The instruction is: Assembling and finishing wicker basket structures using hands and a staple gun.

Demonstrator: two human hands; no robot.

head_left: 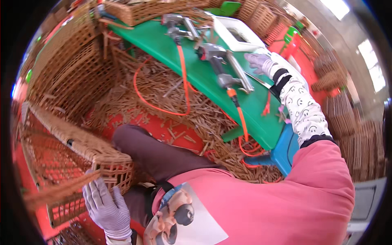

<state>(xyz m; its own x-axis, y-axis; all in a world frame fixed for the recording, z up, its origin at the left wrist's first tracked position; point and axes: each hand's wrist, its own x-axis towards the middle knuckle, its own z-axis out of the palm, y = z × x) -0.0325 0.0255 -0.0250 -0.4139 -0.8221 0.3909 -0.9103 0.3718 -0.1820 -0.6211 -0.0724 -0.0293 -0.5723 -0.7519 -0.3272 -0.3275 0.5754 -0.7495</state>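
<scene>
My left hand (107, 209), in a striped light glove, has its fingers stretched out against the near end of a woven brown basket (115, 171) beside my leg. A blurred flat brown strip (61, 188) crosses the basket toward those fingertips. On the far side of the green table, my right hand (259, 61), gloved too, has bent fingers close to a white tray (228, 34). What it holds, if anything, is too small to make out. A slim metal tool (258, 79) lies under that wrist. Two air staplers (220, 63) (178, 27) rest nearby.
Orange air hoses (183, 77) hang from the staplers over the edge of the green table (261, 122). Loose wooden strips (200, 116) litter the red floor. Stacked woven baskets (77, 69) stand at left, with more stacks (359, 143) at right. A blue stool (286, 151) sits by the table.
</scene>
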